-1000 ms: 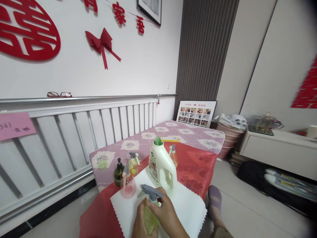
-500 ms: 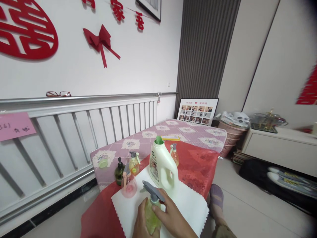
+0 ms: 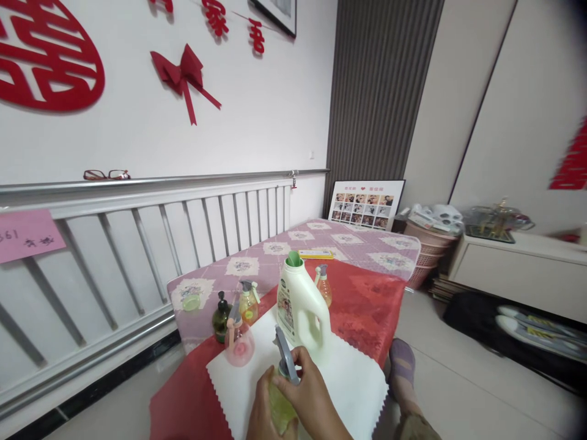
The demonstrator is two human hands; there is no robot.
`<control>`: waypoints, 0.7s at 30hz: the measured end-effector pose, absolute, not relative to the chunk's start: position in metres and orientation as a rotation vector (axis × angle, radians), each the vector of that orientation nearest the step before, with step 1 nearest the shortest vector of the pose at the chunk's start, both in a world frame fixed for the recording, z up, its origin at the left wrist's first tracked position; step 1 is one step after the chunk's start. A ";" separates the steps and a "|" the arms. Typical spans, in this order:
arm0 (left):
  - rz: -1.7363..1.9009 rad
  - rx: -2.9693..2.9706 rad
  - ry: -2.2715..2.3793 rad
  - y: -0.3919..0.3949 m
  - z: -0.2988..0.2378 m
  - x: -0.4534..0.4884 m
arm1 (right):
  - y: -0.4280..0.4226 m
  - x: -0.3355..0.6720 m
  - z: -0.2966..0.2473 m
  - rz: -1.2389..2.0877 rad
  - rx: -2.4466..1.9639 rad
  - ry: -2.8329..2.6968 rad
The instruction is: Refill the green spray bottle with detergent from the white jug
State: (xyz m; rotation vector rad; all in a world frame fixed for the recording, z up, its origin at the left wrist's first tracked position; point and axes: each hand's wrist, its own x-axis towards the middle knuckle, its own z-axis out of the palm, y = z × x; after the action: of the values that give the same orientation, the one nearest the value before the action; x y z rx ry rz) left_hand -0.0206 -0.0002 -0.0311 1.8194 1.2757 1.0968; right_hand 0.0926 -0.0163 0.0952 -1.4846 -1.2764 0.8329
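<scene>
A yellow-green spray bottle (image 3: 280, 408) stands low in the middle, and my left hand (image 3: 262, 406) is wrapped around its body. With thumb and fingers, my right hand (image 3: 308, 382) grips the grey spray head (image 3: 285, 355) at the bottle's neck. Just beyond is a large pale green detergent jug (image 3: 300, 305), uncapped, with green inside its mouth. To the left are a pink spray bottle (image 3: 239, 345), a dark green pump bottle (image 3: 221, 318) and a yellow spray bottle (image 3: 249, 304). An orange spray bottle (image 3: 324, 287) is partly hidden behind the jug.
A white scallop-edged mat (image 3: 362, 373) lies over a red cloth (image 3: 367, 299) on the table. A green cap (image 3: 191, 302) rests on the floral tablecloth (image 3: 220, 272). A yellow-edged box (image 3: 315, 254) lies farther back. A white radiator (image 3: 137, 256) runs along the left wall.
The grey spray head has turned, its nozzle swinging from pointing left to pointing away from me. My right hand has turned with it; my left hand still holds the bottle.
</scene>
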 end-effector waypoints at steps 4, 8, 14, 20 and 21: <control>1.123 1.756 1.283 0.001 -0.035 -0.019 | -0.021 0.100 0.098 0.898 -1.367 -1.304; 1.171 1.730 1.256 0.001 -0.045 -0.016 | -0.024 0.107 0.102 0.944 -1.275 -1.404; 1.147 1.709 1.245 0.003 -0.043 -0.018 | -0.020 0.096 0.095 0.864 -1.369 -1.274; 1.200 1.703 1.221 0.004 -0.047 -0.017 | -0.022 0.098 0.096 0.891 -1.377 -1.277; 1.210 1.701 1.215 0.004 -0.049 -0.016 | -0.023 0.100 0.098 0.909 -1.360 -1.306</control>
State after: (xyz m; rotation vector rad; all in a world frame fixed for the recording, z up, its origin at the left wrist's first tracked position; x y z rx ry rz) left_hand -0.0161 0.0042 -0.0494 1.7014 1.2153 1.2101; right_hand 0.0995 -0.0226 0.0976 -1.3596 -1.3063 0.9090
